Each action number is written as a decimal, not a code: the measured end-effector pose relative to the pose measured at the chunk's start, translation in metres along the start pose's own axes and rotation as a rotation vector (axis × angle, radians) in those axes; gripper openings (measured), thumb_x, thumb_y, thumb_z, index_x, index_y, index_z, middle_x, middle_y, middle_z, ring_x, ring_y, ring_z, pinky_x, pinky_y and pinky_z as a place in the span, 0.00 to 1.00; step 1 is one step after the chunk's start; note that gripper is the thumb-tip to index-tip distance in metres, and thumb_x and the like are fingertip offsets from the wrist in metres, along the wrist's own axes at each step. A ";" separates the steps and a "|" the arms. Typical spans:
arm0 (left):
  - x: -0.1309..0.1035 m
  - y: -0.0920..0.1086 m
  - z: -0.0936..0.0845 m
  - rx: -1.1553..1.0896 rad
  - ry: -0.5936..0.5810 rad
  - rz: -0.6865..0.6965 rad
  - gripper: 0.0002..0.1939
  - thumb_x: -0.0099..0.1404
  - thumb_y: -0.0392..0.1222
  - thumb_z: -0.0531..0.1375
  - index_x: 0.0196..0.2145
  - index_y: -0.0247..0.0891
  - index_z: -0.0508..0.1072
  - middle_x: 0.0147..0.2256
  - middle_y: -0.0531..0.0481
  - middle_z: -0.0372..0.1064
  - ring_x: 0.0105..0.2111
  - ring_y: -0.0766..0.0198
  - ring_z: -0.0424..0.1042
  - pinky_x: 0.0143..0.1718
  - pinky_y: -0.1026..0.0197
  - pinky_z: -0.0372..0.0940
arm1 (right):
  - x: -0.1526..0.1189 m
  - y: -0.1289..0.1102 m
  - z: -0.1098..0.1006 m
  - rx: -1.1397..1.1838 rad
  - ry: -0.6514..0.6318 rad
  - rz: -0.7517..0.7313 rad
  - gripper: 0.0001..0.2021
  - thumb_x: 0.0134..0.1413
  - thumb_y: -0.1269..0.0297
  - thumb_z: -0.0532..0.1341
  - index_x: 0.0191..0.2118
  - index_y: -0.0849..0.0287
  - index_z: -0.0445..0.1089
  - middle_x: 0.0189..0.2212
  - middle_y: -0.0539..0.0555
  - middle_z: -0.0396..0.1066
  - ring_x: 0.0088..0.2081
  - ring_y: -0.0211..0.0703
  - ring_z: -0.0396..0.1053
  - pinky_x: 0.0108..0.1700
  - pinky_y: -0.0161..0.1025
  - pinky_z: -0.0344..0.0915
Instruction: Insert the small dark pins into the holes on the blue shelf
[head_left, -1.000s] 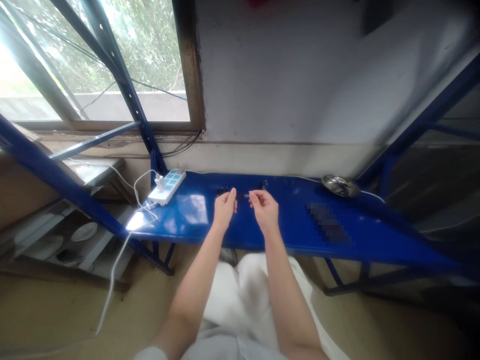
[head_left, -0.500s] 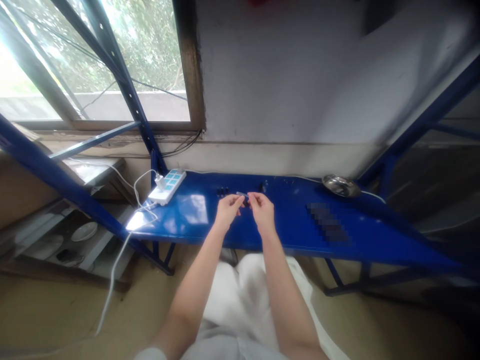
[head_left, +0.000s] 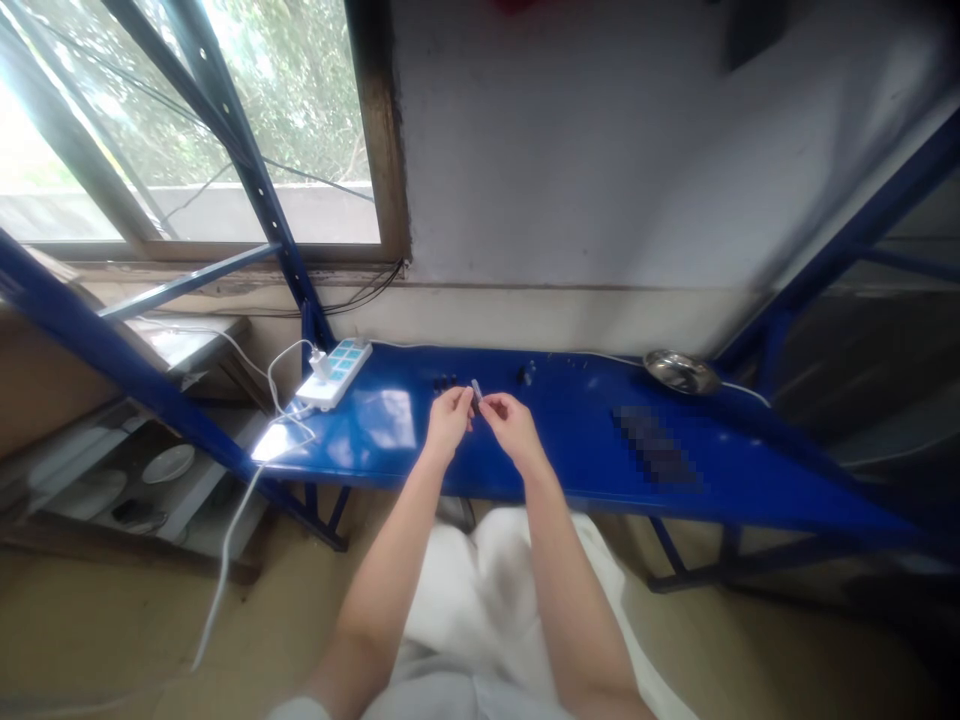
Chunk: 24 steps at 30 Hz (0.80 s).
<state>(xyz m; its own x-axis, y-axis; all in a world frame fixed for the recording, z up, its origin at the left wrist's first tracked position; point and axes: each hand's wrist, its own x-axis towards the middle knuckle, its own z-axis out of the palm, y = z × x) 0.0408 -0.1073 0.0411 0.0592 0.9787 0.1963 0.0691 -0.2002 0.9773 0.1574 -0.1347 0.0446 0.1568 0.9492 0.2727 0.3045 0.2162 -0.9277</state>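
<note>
Over the middle of the blue table (head_left: 585,440), my right hand (head_left: 510,425) pinches a small clear tube-like piece (head_left: 476,389), which stands tilted up between the two hands. Close beside it is my left hand (head_left: 450,420), its fingers pressed together; whatever they hold is too small to name. Just behind my left hand lie several small dark pieces (head_left: 445,381) in a group. A small black part (head_left: 522,374) with tiny clear bits rests farther back, to the right.
A white power strip (head_left: 337,374) with a plugged-in cable lies at the table's left end. At the back right is a shiny metal bowl (head_left: 681,371). A blurred dark object (head_left: 656,447) lies on the right. Blue frame posts (head_left: 262,200) rise at both sides.
The small clear piece has turned from nearly level to tilted upright. My right hand has shifted slightly left and down, and my left hand slightly left.
</note>
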 end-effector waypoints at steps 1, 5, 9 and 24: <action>0.000 0.000 -0.001 0.043 -0.005 0.017 0.16 0.61 0.50 0.52 0.28 0.35 0.70 0.18 0.56 0.59 0.14 0.74 0.58 0.16 0.70 0.54 | 0.000 0.000 -0.001 0.000 -0.011 -0.001 0.14 0.46 0.53 0.59 0.31 0.60 0.70 0.29 0.54 0.71 0.31 0.40 0.66 0.35 0.39 0.62; -0.001 0.003 -0.003 0.180 -0.036 0.088 0.15 0.62 0.46 0.51 0.33 0.36 0.74 0.21 0.52 0.66 0.17 0.72 0.61 0.20 0.68 0.57 | -0.001 -0.001 -0.002 0.020 -0.042 -0.002 0.14 0.44 0.53 0.60 0.30 0.60 0.70 0.26 0.52 0.70 0.28 0.39 0.65 0.32 0.37 0.62; -0.002 0.009 -0.006 0.162 -0.076 0.157 0.14 0.61 0.45 0.54 0.36 0.37 0.76 0.30 0.47 0.71 0.22 0.69 0.65 0.24 0.67 0.60 | -0.002 -0.003 -0.002 0.016 -0.045 -0.028 0.14 0.44 0.52 0.60 0.26 0.60 0.68 0.24 0.51 0.69 0.26 0.38 0.64 0.30 0.36 0.60; 0.003 -0.016 -0.009 0.066 0.061 0.103 0.16 0.61 0.47 0.53 0.41 0.37 0.72 0.25 0.52 0.67 0.19 0.73 0.61 0.22 0.69 0.59 | -0.001 0.002 0.002 0.039 0.075 0.014 0.20 0.42 0.45 0.59 0.26 0.61 0.68 0.23 0.54 0.70 0.25 0.40 0.65 0.29 0.37 0.62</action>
<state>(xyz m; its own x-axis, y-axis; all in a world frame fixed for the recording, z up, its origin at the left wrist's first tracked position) 0.0313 -0.1012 0.0267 0.0092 0.9533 0.3020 0.1314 -0.3005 0.9447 0.1556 -0.1346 0.0419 0.2309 0.9328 0.2767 0.2655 0.2132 -0.9402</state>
